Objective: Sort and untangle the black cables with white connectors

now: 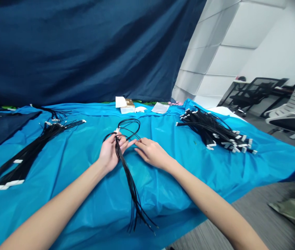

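My left hand [110, 150] is closed round a bunch of thin black cables [126, 170] near its white connector [117, 130]. The loose ends of the bunch hang down toward the table's front edge, and some strands form a loop beyond my fingers. My right hand [151, 151] is beside it, its fingertips together at the right side of that loop, pinching black strands. The fingertips of both hands nearly meet.
Long black cables with white connectors [30, 152] lie at the left on the blue cloth [84, 208]. Bundled black cables [210, 128] are piled at the right. A small open box [128, 109] and a clear bag [160, 107] lie at the back. Office chairs [293, 111] stand beyond.
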A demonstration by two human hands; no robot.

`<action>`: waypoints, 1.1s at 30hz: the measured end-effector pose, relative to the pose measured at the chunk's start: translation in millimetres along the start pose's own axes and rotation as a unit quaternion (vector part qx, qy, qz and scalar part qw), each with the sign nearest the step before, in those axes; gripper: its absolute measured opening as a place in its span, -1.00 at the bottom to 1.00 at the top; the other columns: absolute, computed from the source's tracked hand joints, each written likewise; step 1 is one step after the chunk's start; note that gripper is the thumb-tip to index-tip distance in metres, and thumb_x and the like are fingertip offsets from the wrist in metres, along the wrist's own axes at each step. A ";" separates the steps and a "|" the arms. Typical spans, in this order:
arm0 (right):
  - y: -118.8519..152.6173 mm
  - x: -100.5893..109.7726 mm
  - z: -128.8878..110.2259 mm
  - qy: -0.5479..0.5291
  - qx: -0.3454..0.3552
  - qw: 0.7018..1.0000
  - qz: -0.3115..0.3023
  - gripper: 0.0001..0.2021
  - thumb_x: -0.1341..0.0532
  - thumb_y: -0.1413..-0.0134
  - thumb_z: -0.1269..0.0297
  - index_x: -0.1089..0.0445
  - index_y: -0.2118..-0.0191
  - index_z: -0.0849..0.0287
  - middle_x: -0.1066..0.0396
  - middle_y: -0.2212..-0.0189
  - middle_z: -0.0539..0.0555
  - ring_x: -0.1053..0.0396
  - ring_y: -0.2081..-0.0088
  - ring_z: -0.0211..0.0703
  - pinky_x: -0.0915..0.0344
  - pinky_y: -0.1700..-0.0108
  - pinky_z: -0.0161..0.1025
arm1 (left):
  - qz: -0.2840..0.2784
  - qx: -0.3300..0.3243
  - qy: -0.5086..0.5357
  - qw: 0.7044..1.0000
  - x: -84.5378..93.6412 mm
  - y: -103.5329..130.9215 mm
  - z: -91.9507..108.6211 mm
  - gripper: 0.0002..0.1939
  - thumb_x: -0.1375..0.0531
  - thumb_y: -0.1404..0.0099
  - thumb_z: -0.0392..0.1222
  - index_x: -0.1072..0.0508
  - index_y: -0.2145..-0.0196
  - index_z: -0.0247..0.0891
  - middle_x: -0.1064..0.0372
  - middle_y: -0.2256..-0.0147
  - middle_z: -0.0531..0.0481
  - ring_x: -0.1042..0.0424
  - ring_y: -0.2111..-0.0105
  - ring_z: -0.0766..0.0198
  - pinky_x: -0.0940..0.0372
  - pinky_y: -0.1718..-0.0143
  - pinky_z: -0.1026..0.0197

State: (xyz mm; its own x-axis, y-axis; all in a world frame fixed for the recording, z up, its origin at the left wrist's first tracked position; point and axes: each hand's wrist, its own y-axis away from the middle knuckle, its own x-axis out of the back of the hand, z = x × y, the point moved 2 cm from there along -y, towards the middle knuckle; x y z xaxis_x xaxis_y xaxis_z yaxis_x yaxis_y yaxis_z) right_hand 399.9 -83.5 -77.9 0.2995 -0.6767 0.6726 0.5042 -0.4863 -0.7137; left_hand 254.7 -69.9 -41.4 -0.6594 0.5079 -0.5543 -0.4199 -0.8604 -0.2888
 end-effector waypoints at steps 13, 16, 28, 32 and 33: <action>2.1 5.5 -7.6 -0.036 0.084 0.990 0.111 -0.77 -0.02 -0.10 0.40 -0.37 0.18 0.20 -0.41 0.25 0.12 -0.32 0.26 -0.22 -0.25 0.27 -0.28 | 0.028 -0.015 -0.004 0.999 3.3 -1.6 -0.2 -0.67 0.18 -0.30 -0.31 -0.16 0.59 -0.28 -0.02 0.72 0.13 -0.05 0.72 0.43 -0.35 0.37 0.16; 2.7 10.3 -5.5 -0.018 0.040 0.984 0.172 -0.79 -0.03 -0.10 0.37 -0.40 0.27 0.20 -0.37 0.45 0.07 -0.26 0.42 -0.25 -0.18 0.39 -0.30 | 0.020 -0.001 -0.012 1.000 3.9 -1.4 -1.5 -0.70 0.17 -0.30 -0.29 -0.17 0.55 -0.28 -0.04 0.71 0.14 -0.06 0.71 0.42 -0.35 0.39 0.15; 1.7 17.6 -14.5 -0.069 0.040 0.945 0.317 -0.84 -0.14 -0.06 0.37 -0.42 0.23 0.21 -0.31 0.51 0.03 -0.20 0.46 -0.31 -0.18 0.41 -0.32 | 0.017 0.014 -0.046 0.999 -3.4 2.3 -11.4 -0.69 0.15 -0.28 -0.33 -0.18 0.60 -0.29 -0.07 0.73 0.10 -0.09 0.71 0.44 -0.21 0.57 0.38; -0.8 19.8 -19.6 -0.068 0.072 0.942 0.321 -0.84 -0.18 -0.04 0.35 -0.43 0.23 0.18 -0.27 0.50 0.02 -0.18 0.45 -0.32 -0.16 0.40 -0.32 | 0.087 0.040 -0.017 0.995 -8.3 4.7 -14.2 -0.71 0.12 -0.26 -0.35 -0.21 0.59 -0.33 -0.10 0.70 0.10 -0.12 0.72 0.48 -0.10 0.67 0.44; -1.1 19.7 -20.5 -0.065 0.079 0.941 0.322 -0.84 -0.18 -0.03 0.35 -0.43 0.23 0.19 -0.27 0.50 0.02 -0.17 0.45 -0.32 -0.16 0.40 -0.32 | 0.103 0.047 -0.012 0.993 -9.3 5.0 -15.0 -0.71 0.12 -0.26 -0.35 -0.22 0.58 -0.33 -0.10 0.70 0.11 -0.12 0.73 0.49 -0.08 0.68 0.45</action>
State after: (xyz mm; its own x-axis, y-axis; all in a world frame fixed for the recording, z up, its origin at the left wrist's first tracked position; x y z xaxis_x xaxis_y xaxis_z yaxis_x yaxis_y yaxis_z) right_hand 388.7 -107.7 -67.8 0.6763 -0.7240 0.1357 0.2947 0.0972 -0.9506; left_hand 268.0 -79.6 -49.4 -0.7518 0.3227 -0.5750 -0.3301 -0.9391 -0.0954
